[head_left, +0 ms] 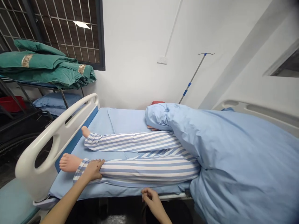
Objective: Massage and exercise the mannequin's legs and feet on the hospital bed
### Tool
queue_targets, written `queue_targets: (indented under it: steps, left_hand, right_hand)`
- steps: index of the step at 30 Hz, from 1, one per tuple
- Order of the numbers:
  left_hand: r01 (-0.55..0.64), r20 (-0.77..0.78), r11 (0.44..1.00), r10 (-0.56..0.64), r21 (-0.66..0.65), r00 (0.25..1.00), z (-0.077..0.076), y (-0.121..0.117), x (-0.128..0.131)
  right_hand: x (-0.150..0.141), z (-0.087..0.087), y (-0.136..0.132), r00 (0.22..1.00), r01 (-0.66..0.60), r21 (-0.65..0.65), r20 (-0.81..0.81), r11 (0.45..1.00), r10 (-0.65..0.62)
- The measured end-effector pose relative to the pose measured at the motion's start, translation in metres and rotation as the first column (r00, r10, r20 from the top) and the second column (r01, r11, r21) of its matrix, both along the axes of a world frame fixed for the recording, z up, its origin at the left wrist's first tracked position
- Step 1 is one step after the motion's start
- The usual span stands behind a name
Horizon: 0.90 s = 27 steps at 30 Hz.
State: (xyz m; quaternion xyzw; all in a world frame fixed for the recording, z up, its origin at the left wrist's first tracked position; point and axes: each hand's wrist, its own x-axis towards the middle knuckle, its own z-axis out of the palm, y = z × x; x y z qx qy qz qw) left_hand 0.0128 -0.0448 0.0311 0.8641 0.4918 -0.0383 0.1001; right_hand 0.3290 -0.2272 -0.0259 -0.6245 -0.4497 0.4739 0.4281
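Blue sheets (127,119) cover a hospital bed (44,146) that fills the lower part of the view. A big blue quilt (233,146) lies over the right side of the bed and is bunched up in the middle. A patient dummy (149,169) lies with its two legs out from under the quilt, pointing left. Its pajama pants (140,141) have blue and white stripes. Green folded blankets (44,67) sit on a metal rack (35,87) at the upper left, and a thin drip pole (193,77) stands by the wall.

The two hands are apart. The left hand (92,169) lies flat on the near leg (149,169), just by the bare foot (70,162), and does not seem to squeeze. The right hand (149,197) is by the bed edge, with its fingers (146,194) curled, and it holds nothing that I can see.
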Motion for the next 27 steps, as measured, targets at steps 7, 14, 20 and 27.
queue_targets:
  steps: [7, 14, 20, 27]
  left_hand:
    - [0.005, -0.139, 0.996, 0.008, 0.094, 0.990, 0.022, -0.006, 0.006]
    - [0.044, -0.158, 0.981, -0.014, 0.188, 0.987, 0.096, -0.011, 0.010]
    - [-0.001, -0.151, 0.983, 0.029, 0.184, 0.988, 0.124, -0.023, 0.019]
    - [-0.147, -0.053, 0.973, 0.159, 0.178, 0.986, 0.090, -0.028, 0.020]
  right_hand:
    - [0.014, -0.019, 0.010, 0.884, 0.180, -0.253, -0.382, 0.951, -0.269]
    - [0.033, 0.005, 0.021, 0.677, 0.288, -0.236, -0.635, 0.928, -0.371]
    - [0.050, 0.024, 0.016, 0.520, 0.233, -0.141, -0.818, 0.962, -0.246]
    - [0.064, 0.062, -0.005, 0.448, 0.192, 0.044, -0.893, 0.980, -0.047]
